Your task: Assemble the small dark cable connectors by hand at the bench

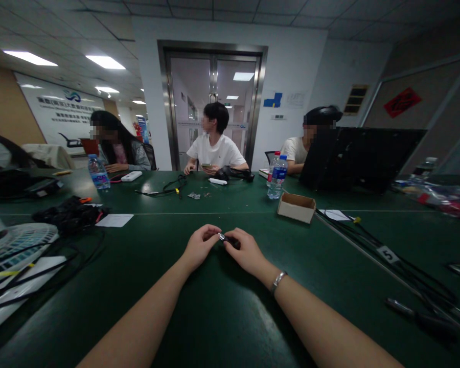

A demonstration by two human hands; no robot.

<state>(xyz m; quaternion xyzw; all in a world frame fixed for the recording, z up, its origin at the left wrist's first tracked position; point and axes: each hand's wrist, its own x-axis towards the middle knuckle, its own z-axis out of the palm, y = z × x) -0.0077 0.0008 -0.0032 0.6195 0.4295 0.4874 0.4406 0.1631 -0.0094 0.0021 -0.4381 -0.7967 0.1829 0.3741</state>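
Both hands meet over the middle of the green table. Between them is a small black piece with a shiny metal end (222, 237); its exact kind cannot be made out. My right hand (247, 249) is closed round the black part, which the fingers partly cover. At the metal end, the thumb and fingertips of my left hand (200, 245) are pinched together. A metal bracelet (279, 282) circles my right wrist. Beyond my hands lie a few small loose bits (193, 196) on the tabletop.
An open cardboard box (296, 208) and bottles (277, 178) stand ahead to the right. Black cables (402, 260) and a dark-handled tool (431, 322) lie rightward. At left are a white fan (26, 237) and tangled black gear (69, 214). Several people sit across the table (168, 225).
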